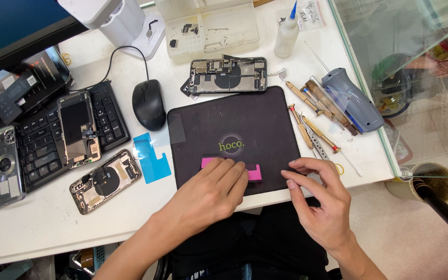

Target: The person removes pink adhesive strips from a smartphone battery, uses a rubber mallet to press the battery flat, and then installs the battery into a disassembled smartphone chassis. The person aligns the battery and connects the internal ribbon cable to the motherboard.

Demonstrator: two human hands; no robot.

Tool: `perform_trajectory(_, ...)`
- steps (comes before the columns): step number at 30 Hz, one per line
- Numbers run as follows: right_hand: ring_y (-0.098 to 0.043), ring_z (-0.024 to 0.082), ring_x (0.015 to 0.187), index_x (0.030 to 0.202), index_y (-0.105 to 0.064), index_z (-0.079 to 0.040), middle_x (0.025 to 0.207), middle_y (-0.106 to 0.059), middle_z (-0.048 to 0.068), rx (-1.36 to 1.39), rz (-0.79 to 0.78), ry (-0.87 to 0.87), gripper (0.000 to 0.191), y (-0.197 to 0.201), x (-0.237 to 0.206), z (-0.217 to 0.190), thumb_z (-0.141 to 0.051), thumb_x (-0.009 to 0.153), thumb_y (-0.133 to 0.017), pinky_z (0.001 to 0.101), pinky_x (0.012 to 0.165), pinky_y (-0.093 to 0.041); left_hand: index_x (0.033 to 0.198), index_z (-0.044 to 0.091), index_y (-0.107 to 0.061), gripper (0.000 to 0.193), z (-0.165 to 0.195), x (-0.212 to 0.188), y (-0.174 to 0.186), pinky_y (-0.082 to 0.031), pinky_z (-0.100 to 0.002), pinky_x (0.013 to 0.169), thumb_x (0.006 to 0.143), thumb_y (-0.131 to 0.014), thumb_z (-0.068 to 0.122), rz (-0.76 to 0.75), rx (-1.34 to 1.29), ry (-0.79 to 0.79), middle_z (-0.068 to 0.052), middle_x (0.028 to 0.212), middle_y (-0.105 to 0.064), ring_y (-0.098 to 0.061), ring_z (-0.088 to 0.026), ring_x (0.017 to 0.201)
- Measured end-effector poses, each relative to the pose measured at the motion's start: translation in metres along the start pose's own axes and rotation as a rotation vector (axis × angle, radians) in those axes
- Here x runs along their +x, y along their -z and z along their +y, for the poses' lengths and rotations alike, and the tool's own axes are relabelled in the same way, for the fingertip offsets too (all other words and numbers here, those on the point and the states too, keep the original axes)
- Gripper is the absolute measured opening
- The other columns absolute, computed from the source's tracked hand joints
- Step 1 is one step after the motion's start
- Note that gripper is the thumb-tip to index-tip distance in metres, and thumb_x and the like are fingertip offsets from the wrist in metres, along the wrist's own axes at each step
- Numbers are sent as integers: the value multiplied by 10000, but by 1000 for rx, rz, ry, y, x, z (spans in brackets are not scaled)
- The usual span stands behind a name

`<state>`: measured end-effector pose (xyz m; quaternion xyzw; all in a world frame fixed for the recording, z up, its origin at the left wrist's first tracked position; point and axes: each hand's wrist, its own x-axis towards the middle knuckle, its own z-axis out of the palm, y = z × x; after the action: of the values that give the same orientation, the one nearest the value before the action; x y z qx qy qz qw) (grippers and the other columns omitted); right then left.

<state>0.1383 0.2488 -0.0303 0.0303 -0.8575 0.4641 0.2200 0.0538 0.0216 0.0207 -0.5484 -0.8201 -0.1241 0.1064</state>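
My left hand [211,194] lies flat, fingers together, pressing on a pink adhesive strip [255,173] at the near edge of a black work mat [234,124]. Most of the strip is hidden under the fingers. My right hand [320,199] rests at the mat's near right corner, fingers loosely curled, fingertips just right of the strip; it holds nothing that I can see. An opened phone housing [228,75] with bare internals lies beyond the mat's far edge.
Left of the mat lie a blue film piece [151,158], a mouse [149,103], a keyboard [107,116] with a phone screen [78,129] on it, another opened phone back [105,180] and a clear case [3,166]. Screwdrivers and tweezers [312,122] lie right, near the glass edge.
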Motion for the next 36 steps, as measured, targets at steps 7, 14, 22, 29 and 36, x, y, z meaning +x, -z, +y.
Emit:
perform_trajectory(7,-691,252,1071,1155,-721,-7,1173,-686,131,88,13,167,307,-7,15,-14,29,850,-726,333,925,-563,1097,-42,-684,269,4,-5,12,-618,-364,828,851,-773,18,316,-213,204,-143,1084,-738,-750,-289,967)
perform_trajectory(14,-690,289,1074,1182,-701,-43,1190,-696,147,190,-89,463,326,2,42,-29,-163,881,-744,390,933,-563,1036,-7,-755,187,15,-24,16,-610,-237,704,859,-794,40,369,-779,561,-113,946,-798,-799,-193,806)
perform_trajectory(22,-725,257,970,1178,-722,-7,1080,-735,117,409,-269,427,358,-3,49,-29,-198,878,-769,349,823,-604,1030,-14,-788,198,32,-33,2,-632,-250,660,852,-794,74,303,-1039,750,-108,869,-819,-792,-137,752)
perform_trajectory(29,-724,242,943,1170,-744,-9,1043,-747,119,475,-335,385,319,-5,45,-20,-221,932,-741,341,794,-610,1052,-27,-785,183,37,-35,-3,-651,-261,744,888,-771,54,356,-1206,753,-109,870,-813,-784,-134,769)
perform_trajectory(36,-738,278,942,1242,-706,31,1037,-775,178,725,-315,166,464,-6,37,-13,-360,993,-701,392,829,-612,1064,-23,-787,185,37,-38,-7,-634,-256,741,889,-766,34,348,-1315,794,-115,890,-819,-781,-134,785)
